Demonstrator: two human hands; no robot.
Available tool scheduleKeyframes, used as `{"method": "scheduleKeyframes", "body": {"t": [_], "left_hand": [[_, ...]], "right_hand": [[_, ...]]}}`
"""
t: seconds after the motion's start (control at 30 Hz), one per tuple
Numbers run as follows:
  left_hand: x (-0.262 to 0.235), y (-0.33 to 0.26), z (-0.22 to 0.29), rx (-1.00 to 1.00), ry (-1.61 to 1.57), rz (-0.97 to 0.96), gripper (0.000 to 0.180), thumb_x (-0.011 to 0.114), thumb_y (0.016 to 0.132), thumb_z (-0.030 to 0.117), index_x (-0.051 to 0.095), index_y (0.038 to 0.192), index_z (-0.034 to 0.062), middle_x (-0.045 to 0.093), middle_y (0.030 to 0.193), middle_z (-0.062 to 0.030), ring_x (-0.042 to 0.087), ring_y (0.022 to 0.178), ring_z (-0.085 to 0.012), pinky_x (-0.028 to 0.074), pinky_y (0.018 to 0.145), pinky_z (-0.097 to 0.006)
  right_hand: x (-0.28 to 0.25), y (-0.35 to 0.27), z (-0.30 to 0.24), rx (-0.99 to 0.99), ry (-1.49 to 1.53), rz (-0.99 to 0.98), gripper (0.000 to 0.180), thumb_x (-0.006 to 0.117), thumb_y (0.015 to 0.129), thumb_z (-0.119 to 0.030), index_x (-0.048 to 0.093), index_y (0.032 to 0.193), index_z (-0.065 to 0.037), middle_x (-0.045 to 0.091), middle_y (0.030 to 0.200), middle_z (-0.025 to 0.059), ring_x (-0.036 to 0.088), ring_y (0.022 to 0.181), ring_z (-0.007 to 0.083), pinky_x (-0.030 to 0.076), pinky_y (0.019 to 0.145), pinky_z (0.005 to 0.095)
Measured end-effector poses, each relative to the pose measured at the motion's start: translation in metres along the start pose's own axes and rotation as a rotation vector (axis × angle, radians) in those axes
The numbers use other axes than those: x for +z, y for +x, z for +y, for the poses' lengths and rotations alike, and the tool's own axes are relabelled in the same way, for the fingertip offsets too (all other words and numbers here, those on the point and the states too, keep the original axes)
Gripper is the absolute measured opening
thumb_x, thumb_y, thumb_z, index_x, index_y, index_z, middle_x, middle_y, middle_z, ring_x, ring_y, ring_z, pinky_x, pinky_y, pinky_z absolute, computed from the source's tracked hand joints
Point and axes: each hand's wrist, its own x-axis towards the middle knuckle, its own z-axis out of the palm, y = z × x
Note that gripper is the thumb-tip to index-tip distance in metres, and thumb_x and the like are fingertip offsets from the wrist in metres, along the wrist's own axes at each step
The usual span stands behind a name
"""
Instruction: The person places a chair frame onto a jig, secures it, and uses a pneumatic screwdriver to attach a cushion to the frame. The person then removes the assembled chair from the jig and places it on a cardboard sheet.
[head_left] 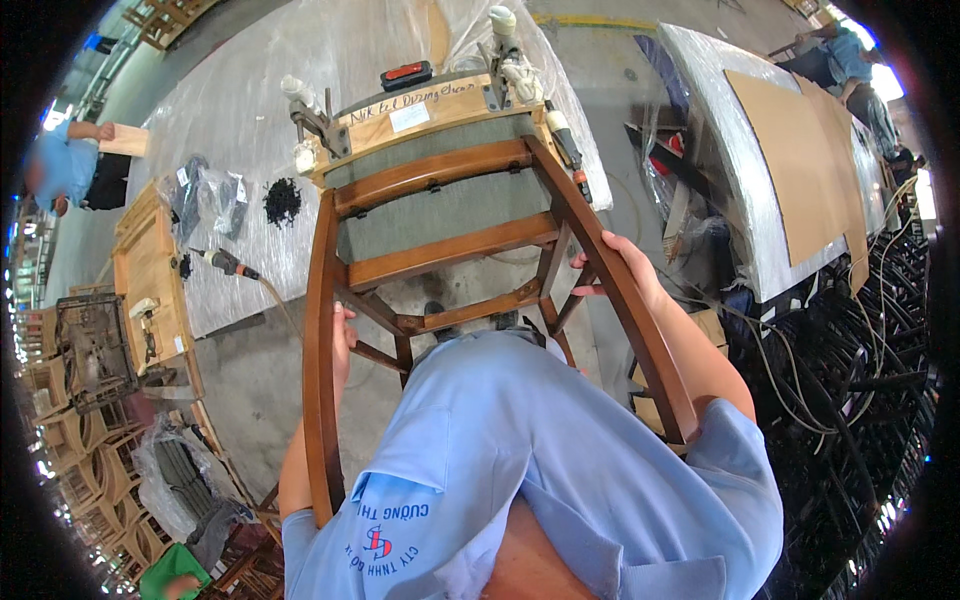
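Observation:
A brown wooden chair (440, 210) with a grey-green seat is tipped toward me, its seat resting on a wooden jig (420, 110) with clamps on the workbench. My left hand (342, 345) wraps the chair's left leg about halfway up. My right hand (622, 268) grips the right leg, fingers curled over the rail. Both legs run down past my blue shirt. Stretchers between the legs show below the seat.
A plastic-covered workbench (250, 110) carries a heap of black screws (282, 200), bags and a cabled power tool (225, 262). A second wrapped bench with cardboard (790, 170) stands right, dark frames stacked beyond. Chair frames pile lower left. People in blue work at far left and top right.

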Motion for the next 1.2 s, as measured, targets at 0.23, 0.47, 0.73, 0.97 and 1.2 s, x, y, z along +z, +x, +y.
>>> {"method": "scheduleKeyframes", "body": {"t": [0.23,0.47,0.73,0.97,1.2], "left_hand": [[0.0,-0.007,-0.05,-0.061,0.014,-0.038,0.041,0.049,0.112,0.04,0.06,0.097,0.0043,0.04,0.063,0.0053,0.038,0.06,-0.0085,0.035,0.061,-0.029],[0.001,-0.007,-0.042,-0.051,0.074,-0.039,0.037,0.045,0.114,0.033,0.059,0.099,0.0028,0.044,0.065,0.0028,0.042,0.06,-0.0088,0.036,0.058,-0.028],[0.003,-0.008,-0.044,-0.073,0.077,-0.071,0.034,0.045,0.114,0.032,0.059,0.101,0.0037,0.044,0.067,0.0035,0.042,0.061,-0.0078,0.035,0.057,-0.028],[0.011,-0.009,-0.06,-0.132,-0.003,-0.004,0.032,0.051,0.111,0.033,0.061,0.099,0.0052,0.041,0.064,0.0064,0.038,0.057,-0.0069,0.031,0.054,-0.028],[0.005,-0.01,-0.06,-0.062,0.095,-0.037,0.026,0.056,0.109,0.028,0.066,0.103,0.0043,0.054,0.071,0.0027,0.051,0.066,-0.0091,0.042,0.06,-0.029]], "right_hand": [[-0.015,0.007,0.031,-0.031,0.025,0.036,0.047,0.05,0.105,-0.044,0.058,0.126,-0.002,0.065,0.108,0.0118,0.06,0.119,0.0272,0.057,0.098,0.0549],[-0.007,0.006,0.025,-0.007,0.018,0.05,0.047,0.049,0.106,-0.043,0.059,0.125,-0.001,0.065,0.106,0.0127,0.058,0.122,0.0294,0.057,0.1,0.0558],[-0.011,0.007,0.026,0.006,0.029,0.066,0.045,0.049,0.106,-0.04,0.06,0.124,-0.001,0.065,0.107,0.0131,0.057,0.125,0.0292,0.056,0.1,0.0563],[-0.019,0.012,0.04,-0.021,0.031,0.059,0.046,0.05,0.106,-0.042,0.059,0.124,-0.001,0.064,0.111,0.0133,0.056,0.127,0.028,0.057,0.098,0.0553],[-0.022,0.011,0.032,0.014,-0.139,0.139,0.044,0.052,0.104,-0.044,0.064,0.115,-0.003,0.066,0.114,0.0112,0.06,0.123,0.0273,0.055,0.098,0.048]]}}
